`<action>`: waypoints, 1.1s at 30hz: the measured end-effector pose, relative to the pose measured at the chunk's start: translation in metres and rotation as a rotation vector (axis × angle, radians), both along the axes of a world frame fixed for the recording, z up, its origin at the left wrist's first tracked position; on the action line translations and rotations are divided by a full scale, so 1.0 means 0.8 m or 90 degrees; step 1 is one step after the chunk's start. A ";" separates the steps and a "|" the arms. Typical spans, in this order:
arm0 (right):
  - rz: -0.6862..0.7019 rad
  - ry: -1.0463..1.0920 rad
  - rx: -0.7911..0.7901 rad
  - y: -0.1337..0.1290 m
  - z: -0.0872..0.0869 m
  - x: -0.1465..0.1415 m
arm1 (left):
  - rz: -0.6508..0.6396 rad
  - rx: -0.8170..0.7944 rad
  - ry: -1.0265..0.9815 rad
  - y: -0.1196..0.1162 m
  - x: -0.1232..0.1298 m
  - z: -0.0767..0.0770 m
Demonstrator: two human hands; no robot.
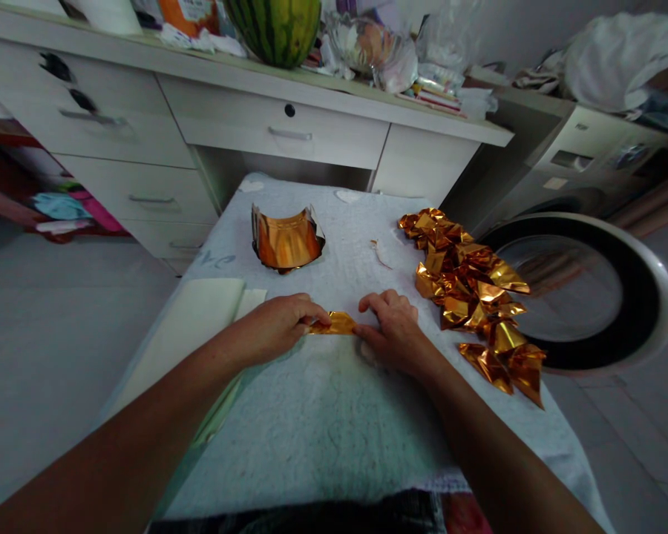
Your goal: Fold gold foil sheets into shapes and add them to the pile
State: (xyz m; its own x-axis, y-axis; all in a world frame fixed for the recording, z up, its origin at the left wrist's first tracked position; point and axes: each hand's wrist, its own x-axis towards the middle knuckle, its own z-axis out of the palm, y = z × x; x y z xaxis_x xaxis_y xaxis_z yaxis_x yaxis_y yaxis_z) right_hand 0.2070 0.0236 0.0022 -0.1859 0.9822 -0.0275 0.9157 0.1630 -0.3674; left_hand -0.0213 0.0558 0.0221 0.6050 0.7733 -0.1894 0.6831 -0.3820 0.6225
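Note:
A small folded strip of gold foil lies flat on the cloth-covered table between my hands. My left hand pinches its left end between thumb and fingers. At its right end, my right hand touches the foil with the thumb, its index finger bent and apart from the thumb. Beyond them stands a curved stack of gold foil sheets. Several folded gold foil pieces are heaped along the table's right side.
Pale paper sheets lie at the table's left. A thin scrap rests near the middle. Behind is a white counter with a watermelon and plastic bags. A washing machine's open door is at the right.

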 end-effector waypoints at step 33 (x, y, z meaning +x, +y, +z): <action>0.219 0.114 0.073 -0.006 0.007 -0.009 | -0.058 0.053 0.015 -0.002 -0.002 -0.006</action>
State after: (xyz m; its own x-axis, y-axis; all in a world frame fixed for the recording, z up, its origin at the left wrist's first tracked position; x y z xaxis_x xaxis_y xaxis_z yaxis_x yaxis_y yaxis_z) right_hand 0.1996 0.0184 0.0079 -0.4965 0.8565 0.1413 0.7232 0.4981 -0.4784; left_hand -0.0231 0.0542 0.0172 0.6696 0.7290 -0.1421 0.6571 -0.4923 0.5709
